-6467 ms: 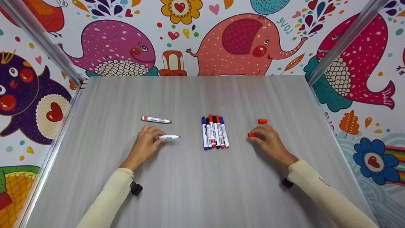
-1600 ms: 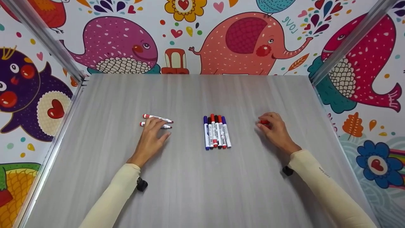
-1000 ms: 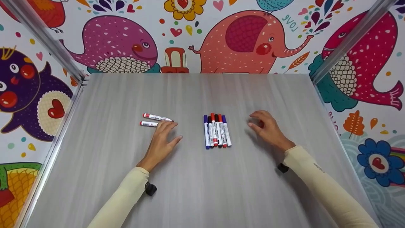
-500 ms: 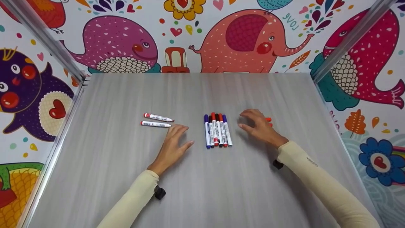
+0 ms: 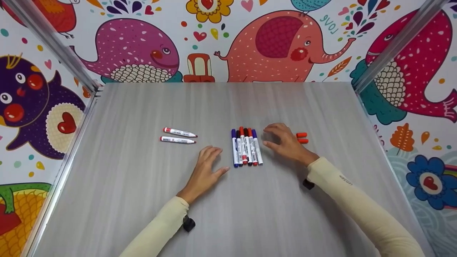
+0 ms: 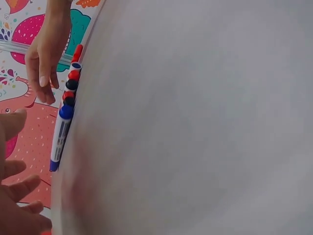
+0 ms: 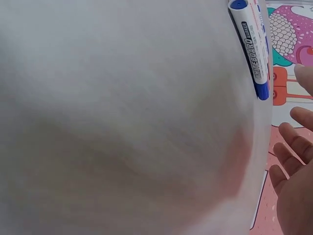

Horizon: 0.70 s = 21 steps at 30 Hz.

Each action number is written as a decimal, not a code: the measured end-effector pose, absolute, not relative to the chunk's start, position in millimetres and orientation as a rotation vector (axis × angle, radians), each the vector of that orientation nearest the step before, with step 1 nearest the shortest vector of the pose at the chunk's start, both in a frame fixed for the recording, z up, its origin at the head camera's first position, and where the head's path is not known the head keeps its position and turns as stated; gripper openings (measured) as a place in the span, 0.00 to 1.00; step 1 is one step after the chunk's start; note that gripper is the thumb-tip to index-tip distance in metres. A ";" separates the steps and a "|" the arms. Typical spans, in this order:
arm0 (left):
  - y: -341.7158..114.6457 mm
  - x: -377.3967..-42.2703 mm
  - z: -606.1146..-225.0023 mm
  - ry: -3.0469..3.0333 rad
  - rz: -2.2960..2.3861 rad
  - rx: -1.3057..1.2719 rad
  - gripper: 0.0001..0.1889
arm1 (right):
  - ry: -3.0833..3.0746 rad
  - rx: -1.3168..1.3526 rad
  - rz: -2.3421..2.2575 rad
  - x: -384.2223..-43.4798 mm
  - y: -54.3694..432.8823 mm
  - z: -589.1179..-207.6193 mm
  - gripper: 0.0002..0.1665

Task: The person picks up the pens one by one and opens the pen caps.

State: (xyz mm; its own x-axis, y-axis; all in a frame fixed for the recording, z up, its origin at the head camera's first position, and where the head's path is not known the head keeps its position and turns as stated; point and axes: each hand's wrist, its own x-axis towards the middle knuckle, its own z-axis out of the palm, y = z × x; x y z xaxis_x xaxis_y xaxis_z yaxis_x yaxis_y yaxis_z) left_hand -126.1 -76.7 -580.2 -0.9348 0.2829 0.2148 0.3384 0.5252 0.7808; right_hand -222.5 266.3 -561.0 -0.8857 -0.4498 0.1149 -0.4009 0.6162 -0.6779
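Observation:
Several capped whiteboard markers (image 5: 246, 147) in blue, black and red lie side by side at the middle of the table. Just left of this row is my left hand (image 5: 207, 171), its fingers spread and holding nothing. My right hand (image 5: 287, 142) hovers at the row's right side with relaxed, slightly bent fingers and nothing in them. In the right wrist view a blue whiteboard marker (image 7: 252, 49) lies beyond the fingers. Two uncapped red markers (image 5: 180, 132) rest on the left, tips pointing right. Their two red caps (image 5: 302, 135) lie behind my right hand.
The grey wood-grain table (image 5: 142, 107) is bordered by metal rails (image 5: 53, 46) at the sides. Behind it stands a wall (image 5: 200, 32) printed with cartoon animals.
Earlier my hands set an uncapped red marker at left and a red cap at right beside their matches. Both hands then let go and moved inward to the marker row.

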 end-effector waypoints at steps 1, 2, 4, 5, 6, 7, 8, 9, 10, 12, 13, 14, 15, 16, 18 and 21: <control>-75.2 -125.1 -580.8 -2.693 -1.395 -0.545 0.33 | 2.759 -0.741 -1.135 -223.3 264.4 -561.4 0.31; -73.5 -123.9 -581.0 -2.697 -1.396 -0.538 0.34 | 2.755 -0.752 -1.138 -224.0 262.6 -561.4 0.31; -70.0 -121.8 -582.0 -2.708 -1.396 -0.518 0.34 | 2.751 -0.780 -1.144 -225.6 259.3 -562.1 0.31; -68.0 -121.0 -582.7 -2.712 -1.395 -0.507 0.34 | 2.748 -0.794 -1.148 -226.4 257.6 -562.3 0.31; -66.0 -120.2 -583.2 -2.717 -1.395 -0.496 0.35 | 2.748 -0.809 -1.149 -227.1 255.9 -562.7 0.31; -64.0 -119.6 -583.6 -2.722 -1.394 -0.485 0.35 | 2.745 -0.817 -1.151 -227.9 254.3 -563.0 0.31; -62.0 -119.1 -584.2 -2.729 -1.400 -0.470 0.35 | 2.741 -0.824 -1.152 -228.5 252.7 -563.3 0.31; -60.0 -118.9 -584.9 -2.733 -1.401 -0.461 0.35 | 2.736 -0.825 -1.151 -229.2 251.1 -563.9 0.31; -58.1 -118.8 -585.4 -2.737 -1.403 -0.454 0.35 | 2.733 -0.825 -1.149 -229.6 249.6 -564.6 0.31; -54.5 -118.7 -586.2 -2.739 -1.405 -0.445 0.35 | 2.723 -0.824 -1.145 -230.5 246.6 -566.0 0.31; -52.9 -118.8 -586.5 -2.740 -1.407 -0.442 0.35 | 2.718 -0.817 -1.140 -230.7 245.2 -566.6 0.31; -51.5 -118.7 -586.5 -2.739 -1.407 -0.440 0.35 | 2.713 -0.812 -1.133 -230.8 243.8 -567.1 0.31; -50.3 -118.7 -586.7 -2.739 -1.406 -0.438 0.35 | 2.708 -0.807 -1.127 -230.9 242.4 -567.6 0.31; -49.2 -118.7 -586.7 -2.739 -1.405 -0.436 0.35 | 2.706 -0.806 -1.122 -230.9 241.1 -568.2 0.31; -47.5 -118.6 -587.6 -2.732 -1.400 -0.432 0.35 | 2.694 -0.797 -1.120 -230.9 238.4 -569.2 0.31; -45.1 -119.6 -589.3 -2.702 -1.382 -0.436 0.34 | 2.684 -0.806 -1.131 -232.1 233.1 -570.7 0.32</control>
